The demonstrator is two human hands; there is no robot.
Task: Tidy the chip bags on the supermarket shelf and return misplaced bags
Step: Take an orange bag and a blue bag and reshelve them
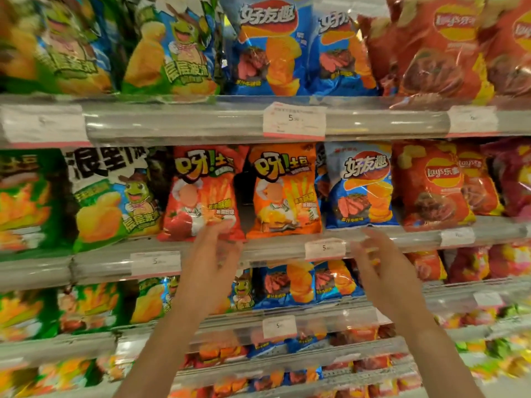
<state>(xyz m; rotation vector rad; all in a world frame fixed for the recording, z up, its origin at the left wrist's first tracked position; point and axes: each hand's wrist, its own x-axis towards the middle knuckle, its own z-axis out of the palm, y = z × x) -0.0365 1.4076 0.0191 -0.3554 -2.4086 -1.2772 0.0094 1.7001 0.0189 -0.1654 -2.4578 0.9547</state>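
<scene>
A red chip bag (201,191) stands on the middle shelf (273,248), with an orange bag (284,191) of the same brand to its right. My left hand (214,251) reaches up to the red bag's lower right corner, fingertips touching its bottom edge; whether it grips is blurred. My right hand (376,254) hovers in front of the shelf rail below a blue bag (362,185), fingers spread, holding nothing. A red Lay's bag (431,185) stands further right.
The upper shelf (201,122) carries green, blue and red bags. A green-and-white frog bag (112,196) leans at the left of the middle shelf. Lower shelves (316,317) hold more blue, green and red bags. Price tags (294,120) hang on the rails.
</scene>
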